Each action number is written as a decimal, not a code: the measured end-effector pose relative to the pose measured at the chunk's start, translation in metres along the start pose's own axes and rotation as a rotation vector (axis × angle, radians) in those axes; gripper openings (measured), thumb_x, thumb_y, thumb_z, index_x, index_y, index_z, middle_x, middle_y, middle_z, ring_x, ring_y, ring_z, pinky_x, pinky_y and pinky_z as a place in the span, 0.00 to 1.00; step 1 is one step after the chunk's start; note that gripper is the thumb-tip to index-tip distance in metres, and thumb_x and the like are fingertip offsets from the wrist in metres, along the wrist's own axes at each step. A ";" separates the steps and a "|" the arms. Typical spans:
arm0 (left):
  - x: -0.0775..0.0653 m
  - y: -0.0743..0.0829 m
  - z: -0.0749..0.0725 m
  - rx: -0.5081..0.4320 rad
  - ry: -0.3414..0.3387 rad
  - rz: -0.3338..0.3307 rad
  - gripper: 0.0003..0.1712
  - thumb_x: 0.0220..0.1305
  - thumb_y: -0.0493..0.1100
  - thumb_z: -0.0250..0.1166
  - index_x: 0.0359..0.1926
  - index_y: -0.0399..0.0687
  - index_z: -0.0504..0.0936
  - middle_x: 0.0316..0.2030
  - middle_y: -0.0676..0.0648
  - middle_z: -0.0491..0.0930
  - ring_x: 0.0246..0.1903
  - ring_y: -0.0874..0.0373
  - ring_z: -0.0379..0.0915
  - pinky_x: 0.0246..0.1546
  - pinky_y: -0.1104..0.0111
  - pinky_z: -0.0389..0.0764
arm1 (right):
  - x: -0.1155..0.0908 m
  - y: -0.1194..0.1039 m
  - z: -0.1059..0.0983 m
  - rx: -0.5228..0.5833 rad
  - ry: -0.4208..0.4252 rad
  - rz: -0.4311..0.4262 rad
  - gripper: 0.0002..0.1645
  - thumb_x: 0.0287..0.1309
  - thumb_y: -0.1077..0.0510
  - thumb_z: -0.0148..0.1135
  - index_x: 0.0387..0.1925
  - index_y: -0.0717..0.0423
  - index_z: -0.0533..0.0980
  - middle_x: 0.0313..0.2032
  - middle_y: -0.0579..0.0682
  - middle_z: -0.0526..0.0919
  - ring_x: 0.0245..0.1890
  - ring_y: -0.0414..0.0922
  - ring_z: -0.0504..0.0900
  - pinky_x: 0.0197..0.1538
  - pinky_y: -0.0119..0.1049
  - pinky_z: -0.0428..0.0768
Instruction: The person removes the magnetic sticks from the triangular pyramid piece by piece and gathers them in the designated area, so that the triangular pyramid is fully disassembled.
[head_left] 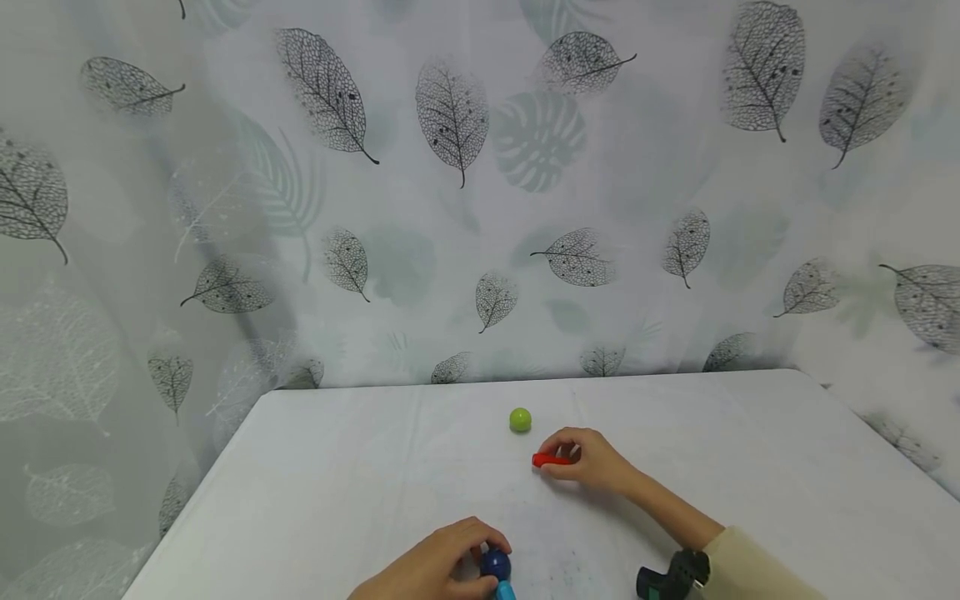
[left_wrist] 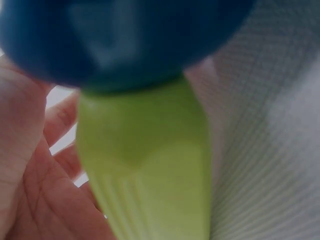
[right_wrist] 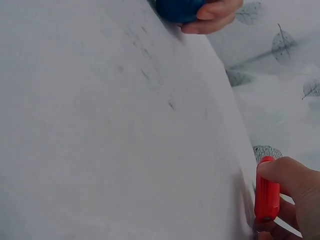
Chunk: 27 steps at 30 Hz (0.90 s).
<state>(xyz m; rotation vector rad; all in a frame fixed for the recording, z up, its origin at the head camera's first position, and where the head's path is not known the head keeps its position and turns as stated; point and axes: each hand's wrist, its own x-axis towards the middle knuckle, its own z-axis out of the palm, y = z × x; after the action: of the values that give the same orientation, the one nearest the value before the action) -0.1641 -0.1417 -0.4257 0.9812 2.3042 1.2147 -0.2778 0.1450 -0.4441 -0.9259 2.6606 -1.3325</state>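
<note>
Low in the head view, my left hand (head_left: 442,562) grips a dark blue ball (head_left: 495,564), fingers curled over it. A light blue piece (head_left: 505,591) meets the ball's near side, partly cut off by the frame. Close up in the left wrist view, a yellow-green tapered piece (left_wrist: 145,165) touches the underside of the ball (left_wrist: 125,40). Farther forward and right, my right hand (head_left: 588,460) pinches a short red rod (head_left: 551,459) between thumb and fingers, just above or on the table. The rod's faceted end shows in the right wrist view.
A bright green ball (head_left: 520,419) rests on the white table (head_left: 337,475), beyond the red rod. Behind the table's far edge hangs a leaf-patterned curtain (head_left: 405,217). A dark device (head_left: 678,573) is strapped at the right wrist.
</note>
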 end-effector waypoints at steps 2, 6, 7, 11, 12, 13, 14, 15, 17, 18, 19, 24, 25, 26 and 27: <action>0.000 0.000 0.001 -0.004 0.003 0.002 0.15 0.67 0.44 0.63 0.54 0.51 0.77 0.40 0.60 0.73 0.39 0.72 0.68 0.40 0.76 0.73 | 0.002 0.003 -0.002 -0.013 0.019 0.018 0.11 0.54 0.60 0.70 0.40 0.55 0.82 0.36 0.47 0.82 0.33 0.41 0.75 0.37 0.30 0.78; 0.000 0.000 0.002 -0.011 -0.002 -0.008 0.15 0.68 0.44 0.62 0.54 0.51 0.77 0.40 0.59 0.73 0.39 0.72 0.68 0.39 0.77 0.73 | 0.008 0.009 -0.006 -0.025 0.059 0.043 0.11 0.53 0.60 0.70 0.40 0.56 0.82 0.35 0.48 0.82 0.33 0.42 0.75 0.37 0.30 0.77; 0.000 0.000 0.002 -0.010 -0.004 -0.007 0.15 0.68 0.45 0.62 0.54 0.51 0.77 0.41 0.59 0.74 0.40 0.72 0.68 0.39 0.77 0.73 | 0.010 0.010 -0.007 -0.027 0.067 0.047 0.11 0.53 0.60 0.71 0.40 0.57 0.82 0.35 0.48 0.82 0.32 0.42 0.75 0.37 0.30 0.77; 0.001 0.000 0.002 -0.002 -0.006 0.003 0.15 0.68 0.45 0.62 0.55 0.51 0.76 0.42 0.56 0.75 0.40 0.73 0.68 0.40 0.77 0.73 | 0.015 0.016 -0.011 -0.042 0.097 0.050 0.12 0.52 0.60 0.71 0.40 0.58 0.82 0.35 0.49 0.82 0.32 0.42 0.75 0.36 0.30 0.77; 0.001 0.000 0.002 -0.001 -0.006 0.006 0.15 0.68 0.45 0.62 0.55 0.51 0.76 0.42 0.57 0.75 0.40 0.73 0.68 0.40 0.77 0.73 | 0.016 0.018 -0.012 -0.046 0.102 0.047 0.12 0.52 0.61 0.71 0.40 0.59 0.82 0.35 0.50 0.82 0.32 0.42 0.75 0.36 0.30 0.76; 0.001 0.000 0.002 0.000 -0.006 0.007 0.15 0.68 0.45 0.62 0.55 0.51 0.76 0.43 0.57 0.75 0.40 0.73 0.68 0.41 0.77 0.73 | 0.017 0.019 -0.012 -0.050 0.108 0.045 0.12 0.52 0.61 0.71 0.40 0.59 0.82 0.35 0.50 0.82 0.32 0.42 0.75 0.36 0.30 0.76; 0.001 0.000 0.003 -0.001 -0.005 0.004 0.15 0.68 0.45 0.62 0.55 0.51 0.76 0.43 0.57 0.75 0.40 0.73 0.68 0.41 0.77 0.73 | 0.018 0.019 -0.013 -0.055 0.114 0.046 0.12 0.52 0.61 0.71 0.40 0.59 0.82 0.35 0.50 0.82 0.32 0.42 0.75 0.36 0.30 0.76; 0.000 0.001 0.003 -0.004 -0.005 -0.001 0.15 0.68 0.45 0.62 0.55 0.51 0.76 0.42 0.57 0.75 0.40 0.73 0.68 0.41 0.76 0.73 | 0.019 0.020 -0.013 -0.057 0.121 0.049 0.12 0.52 0.62 0.71 0.40 0.59 0.82 0.35 0.50 0.81 0.33 0.43 0.75 0.36 0.30 0.76; 0.000 0.001 0.003 -0.006 -0.004 -0.009 0.15 0.68 0.46 0.62 0.54 0.51 0.77 0.42 0.58 0.75 0.40 0.73 0.68 0.41 0.76 0.73 | 0.021 0.021 -0.013 -0.060 0.135 0.051 0.12 0.53 0.62 0.71 0.40 0.59 0.82 0.35 0.50 0.81 0.33 0.43 0.74 0.35 0.30 0.75; 0.000 0.001 0.004 -0.006 -0.004 -0.013 0.15 0.68 0.46 0.62 0.54 0.51 0.77 0.43 0.58 0.75 0.40 0.73 0.68 0.41 0.76 0.73 | 0.022 0.021 -0.013 -0.060 0.143 0.053 0.12 0.53 0.62 0.71 0.40 0.60 0.82 0.35 0.50 0.81 0.32 0.42 0.74 0.35 0.30 0.75; 0.000 0.002 0.004 -0.005 -0.003 -0.018 0.15 0.68 0.45 0.62 0.54 0.50 0.77 0.42 0.59 0.74 0.40 0.73 0.68 0.41 0.76 0.73 | 0.023 0.021 -0.012 -0.063 0.153 0.056 0.12 0.53 0.62 0.71 0.41 0.60 0.82 0.35 0.50 0.81 0.32 0.42 0.73 0.34 0.30 0.74; 0.001 0.003 0.004 0.013 0.001 -0.021 0.15 0.68 0.45 0.62 0.54 0.50 0.77 0.43 0.61 0.74 0.41 0.74 0.68 0.42 0.76 0.73 | 0.028 0.024 -0.011 -0.092 0.172 0.027 0.12 0.54 0.62 0.70 0.42 0.60 0.82 0.36 0.51 0.82 0.32 0.43 0.72 0.34 0.31 0.72; 0.001 0.004 0.005 0.017 0.002 -0.018 0.15 0.68 0.45 0.63 0.54 0.50 0.77 0.43 0.61 0.74 0.41 0.74 0.68 0.42 0.76 0.74 | 0.029 0.025 -0.010 -0.103 0.172 0.016 0.12 0.54 0.62 0.70 0.43 0.60 0.83 0.36 0.51 0.82 0.32 0.43 0.72 0.35 0.31 0.71; 0.001 0.004 0.005 0.021 0.003 -0.015 0.15 0.68 0.45 0.62 0.54 0.50 0.77 0.44 0.61 0.74 0.41 0.74 0.68 0.42 0.76 0.74 | 0.030 0.026 -0.010 -0.111 0.172 0.004 0.13 0.54 0.63 0.70 0.43 0.60 0.83 0.37 0.52 0.82 0.32 0.43 0.72 0.35 0.32 0.71; 0.001 0.004 0.005 0.023 0.004 -0.015 0.16 0.68 0.45 0.63 0.54 0.50 0.77 0.44 0.61 0.74 0.41 0.74 0.68 0.42 0.76 0.74 | 0.031 0.026 -0.010 -0.119 0.173 -0.003 0.12 0.54 0.63 0.70 0.43 0.60 0.83 0.37 0.52 0.83 0.33 0.44 0.72 0.36 0.33 0.72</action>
<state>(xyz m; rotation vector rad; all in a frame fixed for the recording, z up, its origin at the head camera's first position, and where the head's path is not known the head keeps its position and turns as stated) -0.1599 -0.1365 -0.4252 0.9689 2.3294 1.1883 -0.3194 0.1479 -0.4496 -0.8628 2.8967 -1.3250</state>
